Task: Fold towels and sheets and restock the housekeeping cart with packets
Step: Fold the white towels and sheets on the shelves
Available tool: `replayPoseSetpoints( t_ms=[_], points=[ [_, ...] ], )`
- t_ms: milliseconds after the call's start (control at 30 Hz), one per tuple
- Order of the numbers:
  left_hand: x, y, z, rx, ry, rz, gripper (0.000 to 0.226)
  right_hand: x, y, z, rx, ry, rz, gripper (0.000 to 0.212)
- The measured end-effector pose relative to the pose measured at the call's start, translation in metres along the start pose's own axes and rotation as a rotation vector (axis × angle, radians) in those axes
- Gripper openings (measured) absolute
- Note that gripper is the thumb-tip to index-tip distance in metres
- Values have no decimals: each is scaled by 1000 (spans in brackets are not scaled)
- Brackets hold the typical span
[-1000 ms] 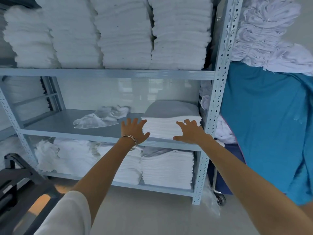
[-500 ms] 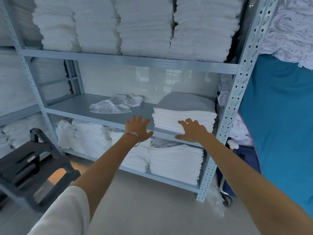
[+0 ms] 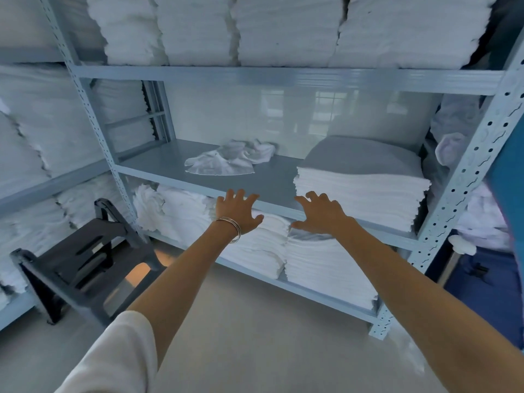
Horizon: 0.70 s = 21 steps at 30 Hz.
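Nearest the camera, a white sleeve (image 3: 113, 355) covers the person's left upper arm; both bare forearms stretch fwd over the pale floor (image 3: 255, 336). To the left on the floor sits a dark grey step stool (image 3: 82, 265), just beside the rack's left post.

Further out, the left hand (image 3: 238, 212), w/ thin metal bangles (image 3: 231, 229) at the wrist, is spread, fingers straight, grasping nothing; its fingertips reach the front edge of the middle shelf (image 3: 198, 171). The right hand (image 3: 320, 215) is also released, fingers splayed and a bit bent, nothing in the grip, at the shelf edge just in front of the folded towel stack (image 3: 360, 194); whether it touches the stack can't be told.

That stack sits on the right part of the middle shelf, neat, against the right post (image 3: 465, 177). Left of it and farther back lies a crumpled white cloth (image 3: 226, 163), apart from the stack. Below the hands, the bottom shelf carries more folded white stacks (image 3: 320, 268) on the right and looser white piles (image 3: 170, 211) on the left.

Beyond, the top shelf (image 3: 283, 76) is packed w/ tall white towel stacks (image 3: 283, 29) side by side. A second rack on the far left also holds white linen (image 3: 34, 137), blurred. At far right, past the post, a teal fabric (image 3: 507, 165) and rumpled white laundry (image 3: 482, 219) show.
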State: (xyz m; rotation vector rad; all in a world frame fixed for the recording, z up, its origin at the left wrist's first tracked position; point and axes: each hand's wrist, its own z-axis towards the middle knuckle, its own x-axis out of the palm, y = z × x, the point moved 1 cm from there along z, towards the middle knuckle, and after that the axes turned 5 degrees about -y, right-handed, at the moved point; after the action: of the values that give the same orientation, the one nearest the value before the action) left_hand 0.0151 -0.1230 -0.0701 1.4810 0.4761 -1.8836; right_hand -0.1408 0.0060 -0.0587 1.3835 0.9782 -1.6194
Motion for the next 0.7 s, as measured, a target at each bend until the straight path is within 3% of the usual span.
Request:
replayPoseSetpoints(
  t_ms=[500,700],
  points=[
    [77,68,124,18,66,-45,59,42,25,161,-27,108,40,73],
    [130,74,158,-18,179,-66,59,83,16,217,-86,174,70,74]
  ],
)
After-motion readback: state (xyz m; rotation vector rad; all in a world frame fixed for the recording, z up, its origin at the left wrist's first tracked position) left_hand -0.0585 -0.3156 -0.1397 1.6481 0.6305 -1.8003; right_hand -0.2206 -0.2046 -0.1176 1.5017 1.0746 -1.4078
